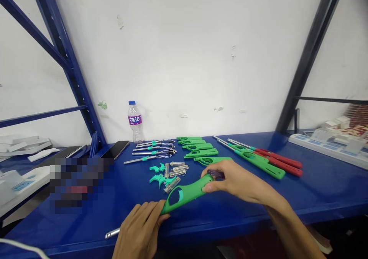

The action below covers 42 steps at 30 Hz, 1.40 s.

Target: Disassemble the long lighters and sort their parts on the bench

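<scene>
A green long-necked lighter (191, 193) is held between my two hands above the front of the table. My left hand (140, 226) wraps round its neck end, and a metal tube (112, 233) sticks out to the left beyond the fingers. At the other end my right hand (227, 176) pinches the handle. A small dark purple piece (215, 174) shows among the right fingers; its kind is unclear. Inside the lighter's oval opening a teal trigger (180, 194) is visible. Loose teal triggers (158, 180) and clear fuel tanks (178, 171) lie just behind.
Metal lighter tubes with wires (143, 159) and green handle shells (201, 152) lie behind on the blue table (247, 205). Red and green lighters (276, 159) are at right. A plastic bottle (135, 123), a phone (116, 149) and a power strip (327, 148) stand or lie around them.
</scene>
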Motion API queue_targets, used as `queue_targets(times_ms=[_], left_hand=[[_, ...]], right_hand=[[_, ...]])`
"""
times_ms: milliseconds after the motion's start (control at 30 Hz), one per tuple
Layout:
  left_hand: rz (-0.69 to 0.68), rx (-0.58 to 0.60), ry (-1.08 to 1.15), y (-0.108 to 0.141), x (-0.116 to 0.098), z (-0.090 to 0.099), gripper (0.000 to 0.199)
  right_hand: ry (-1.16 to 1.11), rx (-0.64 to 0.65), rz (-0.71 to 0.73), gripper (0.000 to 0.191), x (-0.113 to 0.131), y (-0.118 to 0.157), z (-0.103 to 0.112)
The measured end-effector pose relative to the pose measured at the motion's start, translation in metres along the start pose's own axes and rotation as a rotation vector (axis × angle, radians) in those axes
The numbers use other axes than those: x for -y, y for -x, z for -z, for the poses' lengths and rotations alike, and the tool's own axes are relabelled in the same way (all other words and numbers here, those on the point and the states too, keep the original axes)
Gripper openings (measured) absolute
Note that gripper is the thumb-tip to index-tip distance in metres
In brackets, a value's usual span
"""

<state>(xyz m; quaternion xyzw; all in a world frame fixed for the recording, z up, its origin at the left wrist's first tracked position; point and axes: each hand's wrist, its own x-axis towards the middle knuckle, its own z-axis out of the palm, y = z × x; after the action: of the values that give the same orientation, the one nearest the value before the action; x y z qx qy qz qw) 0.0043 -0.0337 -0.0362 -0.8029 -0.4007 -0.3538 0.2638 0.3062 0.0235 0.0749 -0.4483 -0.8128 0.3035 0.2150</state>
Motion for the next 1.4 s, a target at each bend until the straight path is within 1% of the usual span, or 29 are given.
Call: queue_targets(times_ms=[100, 233, 333, 400, 500, 633, 733, 800, 900, 967, 1067, 1167, 1267, 1400], left_hand=[[0.022, -0.051, 0.05, -0.008, 0.0, 0.004, 0.027], [0.104, -0.002, 0.171, -0.015, 0.0, 0.011, 0.028], [0.134, 0.008, 0.162, -0.014, -0.001, 0.012, 0.028], [0.141, 0.024, 0.139, -0.012, -0.002, 0.01, 0.028], [0.134, 0.067, 0.152, -0.007, -0.002, 0.007, 0.026], [0.088, 0.094, 0.224, -0.006, -0.002, 0.006, 0.025], [0.068, 0.088, 0.236, -0.01, -0.006, 0.007, 0.025], [0.054, 0.111, 0.234, -0.013, -0.01, 0.006, 0.026], [0.069, 0.178, 0.212, -0.012, -0.013, 0.004, 0.026], [0.094, 0.206, 0.209, -0.01, -0.013, 0.002, 0.026], [0.121, 0.193, 0.243, -0.005, -0.01, -0.001, 0.025], [0.189, 0.176, 0.262, -0.002, -0.004, -0.002, 0.022], [0.237, 0.224, 0.269, 0.0, 0.001, -0.002, 0.023], [0.226, 0.281, 0.257, -0.002, -0.001, 0.002, 0.028]], right_hand=[[0.028, -0.059, 0.002, 0.02, 0.002, -0.003, -0.004], [0.127, -0.172, 0.04, 0.014, 0.011, 0.001, -0.006], [0.171, -0.196, 0.04, 0.012, 0.016, 0.008, -0.005], [0.21, -0.161, 0.032, 0.015, 0.015, 0.012, -0.003], [0.263, -0.072, 0.018, 0.019, 0.014, 0.017, 0.003], [0.229, 0.022, 0.02, 0.03, 0.019, 0.025, 0.006], [0.194, 0.1, 0.069, 0.032, 0.025, 0.023, -0.001], [0.181, 0.156, 0.106, 0.033, 0.027, 0.017, -0.009], [0.188, 0.221, 0.164, 0.033, 0.022, 0.005, -0.02], [0.201, 0.254, 0.194, 0.033, 0.016, -0.001, -0.024], [0.251, 0.264, 0.191, 0.036, 0.006, -0.004, -0.024], [0.304, 0.249, 0.134, 0.037, 0.002, -0.001, -0.019], [0.312, 0.239, 0.088, 0.037, 0.003, 0.001, -0.016], [0.278, 0.223, 0.129, 0.047, 0.01, -0.001, -0.026]])
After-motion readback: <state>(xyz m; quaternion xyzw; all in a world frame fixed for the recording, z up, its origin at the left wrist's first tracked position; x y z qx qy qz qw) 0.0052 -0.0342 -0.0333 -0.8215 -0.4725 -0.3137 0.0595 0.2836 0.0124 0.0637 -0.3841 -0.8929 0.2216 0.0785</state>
